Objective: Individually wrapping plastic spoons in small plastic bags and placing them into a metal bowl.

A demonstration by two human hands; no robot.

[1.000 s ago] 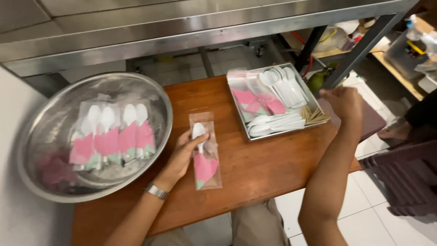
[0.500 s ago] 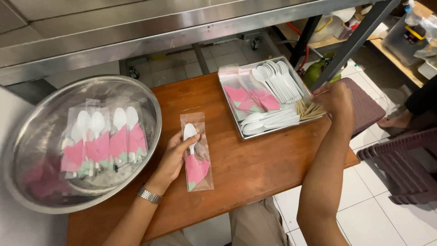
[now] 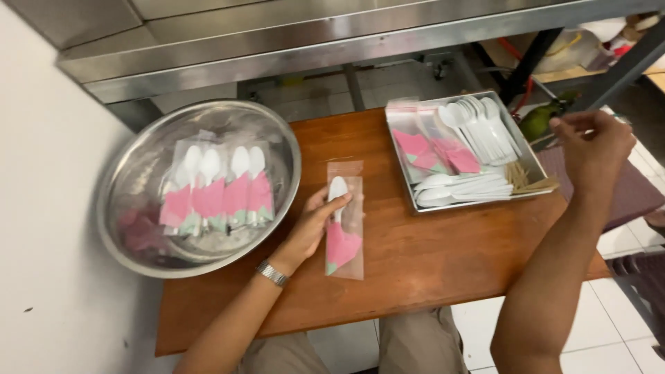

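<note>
Packing work on a small wooden table [image 3: 429, 256]. Left hand [image 3: 313, 225] rests on a clear sleeve [image 3: 344, 220] lying flat near the table's middle, fingers curled round its left edge and gripping it; inside, a white spoon over a pink napkin. Right hand [image 3: 594, 145] hangs in the air past the table's right edge, beyond the tray [image 3: 409, 181], fingers loosely pinched together; whether anything is between them I cannot tell.

Bowl [image 3: 138, 173], steel, overhangs the left edge. Holds about four finished packs [image 3: 220, 190] side by side, more pink ones beneath, blurred.

Tray sits at the back right corner: loose spoons [image 3: 478, 128], folded napkins [image 3: 436, 149] in sleeves, toothpicks [image 3: 526, 181] at its right front corner.

Judgement: partway through. Several packs done; the one in hand looks part-filled, no toothpick seen in it. Plenty of stock left in tray.
</note>
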